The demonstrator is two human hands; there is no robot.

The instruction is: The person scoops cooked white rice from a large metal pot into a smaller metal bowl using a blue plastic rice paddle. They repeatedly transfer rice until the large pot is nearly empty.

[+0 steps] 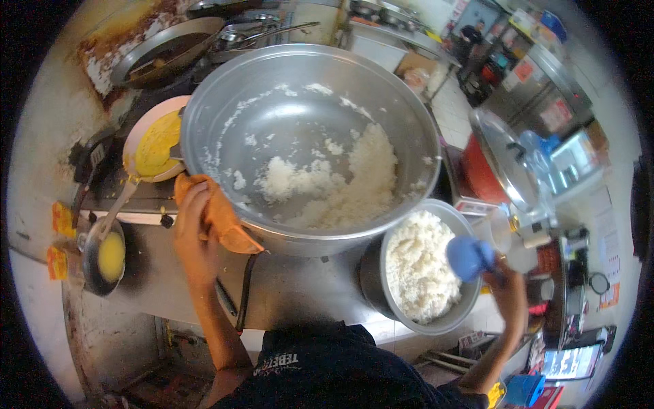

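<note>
With an orange cloth (225, 220) between its fingers and the metal, my left hand (196, 225) grips the near left rim of a large aluminium pot (306, 235). Cooked white rice (368, 179) lies across the pot's near and right side, with grains stuck around the wall. My right hand (503, 286) holds a blurred blue plastic cup or scoop (470, 258) over the right edge of a smaller grey pot (472, 301). That pot is heaped with white rice (421, 266). Whether the blue scoop holds anything cannot be seen.
Left of the big pot are a pink pan (153, 107) with yellow egg-like food and a small black pan (97, 276) with yellow liquid. A wok (168, 51) stands behind. At right is a red container (480, 168) with a metal lid. A person (471, 36) stands far back.
</note>
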